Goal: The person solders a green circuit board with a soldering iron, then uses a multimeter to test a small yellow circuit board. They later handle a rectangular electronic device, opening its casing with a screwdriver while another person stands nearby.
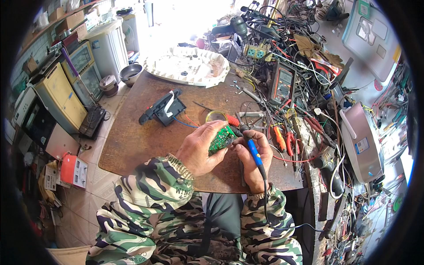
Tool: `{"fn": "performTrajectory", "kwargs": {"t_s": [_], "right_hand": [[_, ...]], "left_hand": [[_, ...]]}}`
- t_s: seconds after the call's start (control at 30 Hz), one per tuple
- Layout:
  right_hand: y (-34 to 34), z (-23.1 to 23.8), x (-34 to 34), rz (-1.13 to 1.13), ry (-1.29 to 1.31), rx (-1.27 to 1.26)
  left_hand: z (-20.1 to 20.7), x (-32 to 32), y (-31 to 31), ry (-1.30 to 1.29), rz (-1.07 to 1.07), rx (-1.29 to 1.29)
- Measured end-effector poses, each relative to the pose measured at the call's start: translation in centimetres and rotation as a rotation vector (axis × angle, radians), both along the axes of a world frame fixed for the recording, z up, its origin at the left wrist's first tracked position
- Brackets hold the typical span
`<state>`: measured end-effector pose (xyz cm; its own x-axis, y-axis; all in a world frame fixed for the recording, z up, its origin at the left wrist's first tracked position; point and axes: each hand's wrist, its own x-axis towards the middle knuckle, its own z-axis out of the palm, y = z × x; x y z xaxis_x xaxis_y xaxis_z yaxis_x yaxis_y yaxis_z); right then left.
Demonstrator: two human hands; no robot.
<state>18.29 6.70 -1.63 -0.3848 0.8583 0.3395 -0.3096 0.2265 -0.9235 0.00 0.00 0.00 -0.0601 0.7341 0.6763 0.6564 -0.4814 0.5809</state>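
Note:
My left hand (199, 148) is closed on a green circuit board (221, 140), its soldered side tilted up, over the near middle of the wooden bench. In my right hand (255, 165) is a blue and black soldering iron (253, 149), gripped like a pen. Its cord runs down past my right sleeve. The fingertips of this hand are close to the board's right edge; the iron's tip is hard to make out. Beyond the board lie a yellow ring-shaped roll (216, 115) and a red-handled tool (232, 120). Blue and red wires run from a black plastic housing (167, 108) toward the board.
A white plastic cover (187, 66) lies on the bench's far side. To the right are a multimeter (282, 84), orange-handled pliers (279, 138), red-handled pliers (289, 144) and heaped cables (269, 35). A red boxed device (73, 170) stands on the floor at left.

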Motion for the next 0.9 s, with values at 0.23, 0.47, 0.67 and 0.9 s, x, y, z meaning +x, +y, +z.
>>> {"fn": "performTrajectory", "kwargs": {"t_s": [0.23, 0.47, 0.67, 0.9], "right_hand": [[-0.63, 0.68, -0.80, -0.095, -0.051, 0.092], [-0.44, 0.53, -0.52, 0.035, 0.056, -0.003], [-0.55, 0.72, -0.50, 0.035, 0.051, -0.036], [-0.23, 0.82, -0.40, 0.084, 0.115, -0.142]], "left_hand": [[0.33, 0.16, -0.08, 0.001, -0.003, -0.005], [0.23, 0.19, 0.07, 0.011, -0.003, 0.011], [0.39, 0.20, 0.03, 0.021, -0.017, 0.017], [0.34, 0.17, -0.12, 0.012, -0.028, -0.002]]}}
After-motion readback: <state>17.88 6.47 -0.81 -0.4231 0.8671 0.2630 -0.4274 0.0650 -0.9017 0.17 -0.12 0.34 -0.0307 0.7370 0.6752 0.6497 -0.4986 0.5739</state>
